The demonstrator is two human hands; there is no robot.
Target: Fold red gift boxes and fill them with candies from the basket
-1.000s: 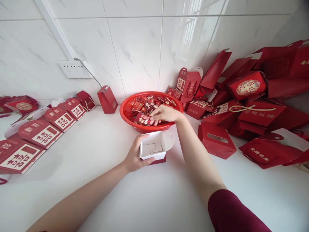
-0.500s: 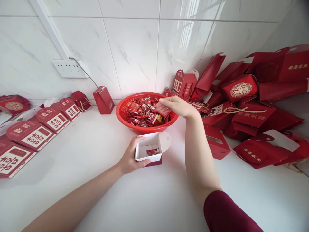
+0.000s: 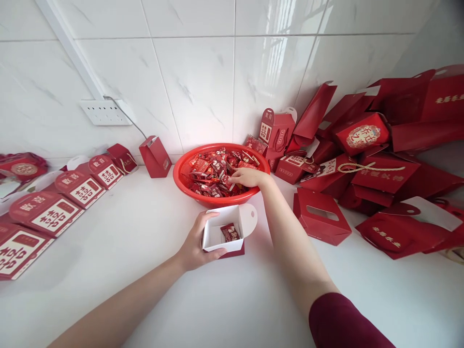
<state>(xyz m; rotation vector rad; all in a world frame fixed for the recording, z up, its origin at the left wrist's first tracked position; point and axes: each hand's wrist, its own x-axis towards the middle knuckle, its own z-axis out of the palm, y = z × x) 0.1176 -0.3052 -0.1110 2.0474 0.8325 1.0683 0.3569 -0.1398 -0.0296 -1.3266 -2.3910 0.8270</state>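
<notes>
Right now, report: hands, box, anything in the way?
Left hand holding the open-topped box. Right hand at wrapped packets in the red basket, grip unclear. One packet inside box. No obstruction visible between box and basket.

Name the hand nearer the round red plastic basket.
Right: the right hand reaches into the basket; the left hand is in front of it, holding an open red cardboard box.

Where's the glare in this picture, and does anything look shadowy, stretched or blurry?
Head view: bright streaks glare off the wall tiles near the top; head view: a soft shadow falls on the white tabletop beside the left-hand row of boxes; head view: wide-angle distortion seems to stretch things towards the edges; head view: small print on the sweets is hard to read.
</notes>
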